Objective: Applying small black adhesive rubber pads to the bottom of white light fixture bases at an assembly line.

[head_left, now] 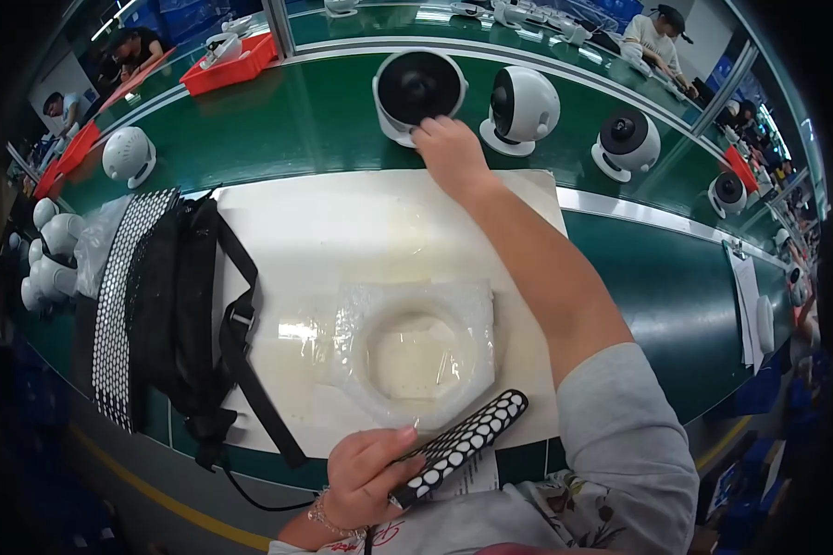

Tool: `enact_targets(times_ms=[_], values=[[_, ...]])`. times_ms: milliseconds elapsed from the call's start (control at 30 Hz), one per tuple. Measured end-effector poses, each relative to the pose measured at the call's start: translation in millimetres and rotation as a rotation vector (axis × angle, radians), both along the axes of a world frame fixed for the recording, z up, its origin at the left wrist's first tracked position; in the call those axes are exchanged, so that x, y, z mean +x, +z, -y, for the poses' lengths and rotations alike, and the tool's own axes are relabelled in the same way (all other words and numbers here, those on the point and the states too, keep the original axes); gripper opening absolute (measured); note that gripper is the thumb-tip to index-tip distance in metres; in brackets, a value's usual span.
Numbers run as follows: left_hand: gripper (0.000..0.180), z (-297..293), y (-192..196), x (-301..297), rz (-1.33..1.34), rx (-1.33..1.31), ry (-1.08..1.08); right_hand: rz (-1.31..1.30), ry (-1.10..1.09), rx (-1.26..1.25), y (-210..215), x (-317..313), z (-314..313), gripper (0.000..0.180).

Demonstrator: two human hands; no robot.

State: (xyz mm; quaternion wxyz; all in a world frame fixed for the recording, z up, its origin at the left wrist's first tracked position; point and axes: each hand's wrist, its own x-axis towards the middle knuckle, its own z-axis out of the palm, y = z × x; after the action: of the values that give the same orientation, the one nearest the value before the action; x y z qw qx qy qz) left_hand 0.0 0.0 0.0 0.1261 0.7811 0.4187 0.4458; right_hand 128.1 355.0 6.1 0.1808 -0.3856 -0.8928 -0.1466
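Note:
My right hand point(452, 155) reaches far forward, its fingers curled against the lower edge and stand of a white round device with a black face point(420, 85). Close to my body, my left hand point(370, 474) is closed on one end of a narrow black strip with white dots point(467, 442). Between the hands lies a ring-shaped cushion point(347, 347) wrapped in clear plastic, on a pale mat point(287, 217). Two similar white devices, one turned sideways point(528, 104) and one facing me point(627, 143), stand to the right of my right hand.
Left on the mat sits a pile of black straps and fabric point(190, 305) beside a white-dotted black panel point(120, 305). Several white devices point(54, 268) are clustered at the far left. A clipboard point(745, 305) lies right. Red trays point(231, 67) and other people stand beyond the green belt point(278, 125).

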Motion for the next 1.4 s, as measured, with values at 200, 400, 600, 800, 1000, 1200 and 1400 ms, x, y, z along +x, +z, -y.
enact_targets(times_ms=[200,400,600,800,1000,1200,1400], values=[[0.024,-4,1,4,0.083,0.006,0.049,-0.161,0.074,-0.163,-24,61,9,0.034],[0.026,-2,-6,0,0.043,-0.011,0.054,-0.317,-0.659,-0.308,-36,231,-2,0.044],[0.026,-4,1,3,0.035,-0.092,0.070,-0.262,-0.741,-0.103,-35,301,-22,0.042],[0.025,-4,2,10,0.129,-0.125,0.110,-0.438,-0.479,0.354,-2,274,20,0.027],[0.025,-8,4,9,0.098,-0.038,0.008,-1.300,0.040,-0.673,77,160,148,0.028],[0.022,3,9,4,-0.021,-0.033,0.009,-0.801,0.455,-1.072,79,66,217,0.026],[0.032,-2,3,5,0.028,-0.003,0.077,-0.716,0.366,-1.374,59,66,157,0.030]])
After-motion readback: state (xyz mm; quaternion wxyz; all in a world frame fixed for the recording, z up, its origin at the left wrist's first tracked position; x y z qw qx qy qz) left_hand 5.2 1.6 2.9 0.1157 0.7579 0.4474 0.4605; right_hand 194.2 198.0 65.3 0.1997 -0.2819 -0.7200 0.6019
